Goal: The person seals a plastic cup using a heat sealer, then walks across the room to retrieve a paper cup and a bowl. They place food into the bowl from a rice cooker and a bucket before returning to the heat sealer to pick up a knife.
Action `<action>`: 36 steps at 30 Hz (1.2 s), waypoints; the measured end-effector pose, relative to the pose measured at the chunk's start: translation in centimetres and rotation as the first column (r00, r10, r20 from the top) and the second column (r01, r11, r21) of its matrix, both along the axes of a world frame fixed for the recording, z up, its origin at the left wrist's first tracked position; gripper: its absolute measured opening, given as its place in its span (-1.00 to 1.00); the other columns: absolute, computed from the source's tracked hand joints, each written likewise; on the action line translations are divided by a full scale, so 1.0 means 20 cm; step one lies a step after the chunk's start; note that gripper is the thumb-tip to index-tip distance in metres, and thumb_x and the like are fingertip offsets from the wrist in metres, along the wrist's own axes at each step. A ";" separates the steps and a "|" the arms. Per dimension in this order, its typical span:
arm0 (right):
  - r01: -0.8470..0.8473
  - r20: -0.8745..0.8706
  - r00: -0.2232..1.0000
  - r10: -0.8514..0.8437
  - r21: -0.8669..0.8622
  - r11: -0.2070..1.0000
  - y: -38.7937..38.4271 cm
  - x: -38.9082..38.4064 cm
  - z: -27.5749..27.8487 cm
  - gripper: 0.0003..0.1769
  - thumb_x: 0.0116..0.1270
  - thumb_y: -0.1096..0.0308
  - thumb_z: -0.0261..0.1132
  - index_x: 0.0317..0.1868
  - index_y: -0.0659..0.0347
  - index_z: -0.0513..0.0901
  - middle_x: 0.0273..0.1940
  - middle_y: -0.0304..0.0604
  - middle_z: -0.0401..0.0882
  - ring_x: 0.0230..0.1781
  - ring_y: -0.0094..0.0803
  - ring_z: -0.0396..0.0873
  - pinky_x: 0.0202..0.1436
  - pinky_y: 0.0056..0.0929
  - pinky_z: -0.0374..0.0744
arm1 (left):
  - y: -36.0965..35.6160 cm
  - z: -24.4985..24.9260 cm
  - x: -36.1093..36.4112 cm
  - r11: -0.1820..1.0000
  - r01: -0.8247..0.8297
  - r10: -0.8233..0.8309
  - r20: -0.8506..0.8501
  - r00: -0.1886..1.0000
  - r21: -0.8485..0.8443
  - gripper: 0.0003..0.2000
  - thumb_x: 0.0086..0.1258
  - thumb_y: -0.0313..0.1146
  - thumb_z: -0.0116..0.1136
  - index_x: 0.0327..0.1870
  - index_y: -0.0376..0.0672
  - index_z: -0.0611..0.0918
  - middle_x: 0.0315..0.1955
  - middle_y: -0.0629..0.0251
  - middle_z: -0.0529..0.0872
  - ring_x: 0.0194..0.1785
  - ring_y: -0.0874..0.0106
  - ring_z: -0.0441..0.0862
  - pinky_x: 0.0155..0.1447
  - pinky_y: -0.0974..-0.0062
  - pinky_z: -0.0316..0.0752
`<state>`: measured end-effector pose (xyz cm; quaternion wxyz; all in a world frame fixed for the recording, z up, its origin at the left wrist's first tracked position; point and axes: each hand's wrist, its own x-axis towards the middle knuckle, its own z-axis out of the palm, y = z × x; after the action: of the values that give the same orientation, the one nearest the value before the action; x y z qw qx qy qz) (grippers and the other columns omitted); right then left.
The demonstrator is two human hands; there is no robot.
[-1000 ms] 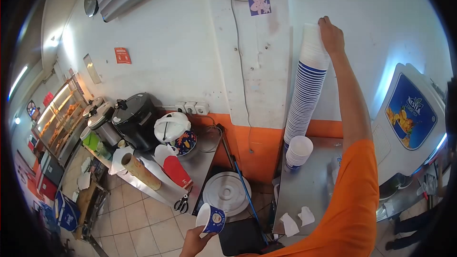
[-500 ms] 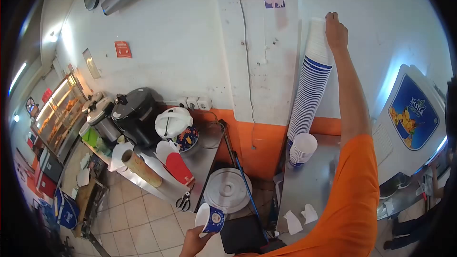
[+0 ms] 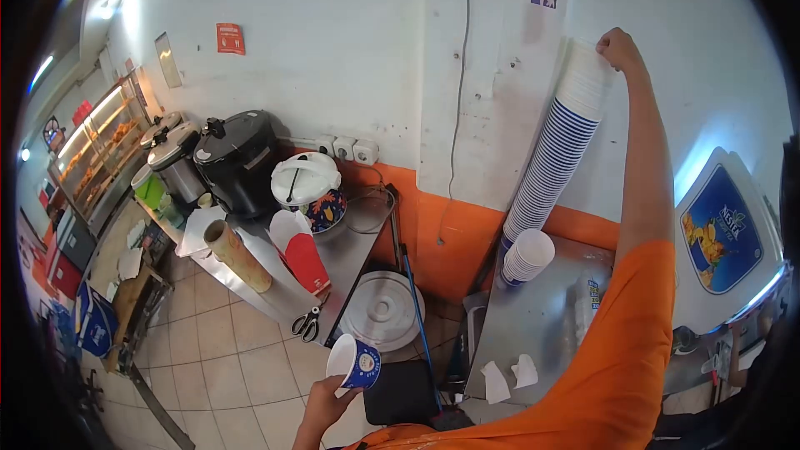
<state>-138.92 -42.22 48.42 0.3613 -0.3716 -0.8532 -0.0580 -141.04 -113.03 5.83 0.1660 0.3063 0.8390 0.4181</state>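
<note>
My left hand (image 3: 325,408), low in the view, is wrapped round a blue-and-white paper cup (image 3: 354,362). The cup is tilted, its white inside partly showing. High on the right, my right hand (image 3: 622,50) has its fingers closed at the rim of the top of a tall stack of paper cups (image 3: 550,154). The upper cups look plain white; blue bands show further down. This stack leans against the wall from the steel counter (image 3: 533,325). A shorter stack of cups (image 3: 528,257) stands beside its base.
At left, a steel table (image 3: 354,262) holds a floral rice cooker (image 3: 310,192), dark cooker (image 3: 237,162), cardboard tube (image 3: 237,254), red carton (image 3: 302,258) and scissors (image 3: 307,325). A round lid (image 3: 383,312) sits between the counters. A Nestea dispenser (image 3: 725,233) stands right.
The view has shifted, so the wall and tables appear moved. My right hand stays at the stack's top, and my left hand still holds the cup.
</note>
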 end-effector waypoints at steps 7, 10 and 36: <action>0.038 -0.118 0.993 -0.015 0.193 0.980 0.23 0.00 -0.05 -0.87 0.15 0.30 0.49 -0.35 0.16 0.82 -0.35 -0.09 0.78 -0.34 -0.25 0.72 -0.14 -0.20 0.67 | -0.01 0.01 0.01 1.000 0.007 -0.007 -0.047 0.999 0.001 -0.76 0.24 -0.35 0.47 -0.11 -0.19 0.76 -0.25 0.08 0.80 -0.22 0.13 0.76 -0.12 0.35 0.61; -0.176 -0.520 0.850 0.083 -0.131 0.976 0.27 0.00 -0.05 -0.76 0.27 0.22 0.43 -0.25 0.24 0.81 -0.34 -0.12 0.77 -0.40 -0.40 0.70 -0.19 -0.39 0.66 | -0.05 0.02 0.02 0.999 -0.036 0.037 0.023 0.999 -0.033 -0.75 0.25 -0.34 0.45 -0.08 -0.17 0.75 -0.23 0.09 0.79 -0.17 0.10 0.74 -0.08 0.32 0.60; -0.909 -0.696 0.380 0.609 -0.403 0.106 -3.68 -1.00 -2.39 -0.89 0.35 0.66 0.27 -0.13 0.39 0.64 -0.08 -0.03 0.64 -0.06 -0.30 0.65 0.04 -0.42 0.65 | -1.42 -0.11 -0.83 0.986 0.022 0.009 -0.187 0.982 0.164 -0.66 0.02 -0.64 0.34 -0.17 -0.01 0.76 0.22 0.15 0.65 0.24 0.13 0.61 0.28 0.32 0.51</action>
<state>-158.95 -115.79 0.52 0.2928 0.0216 -0.7691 0.5677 -157.70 -141.34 3.55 0.0618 0.3597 0.8123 0.4550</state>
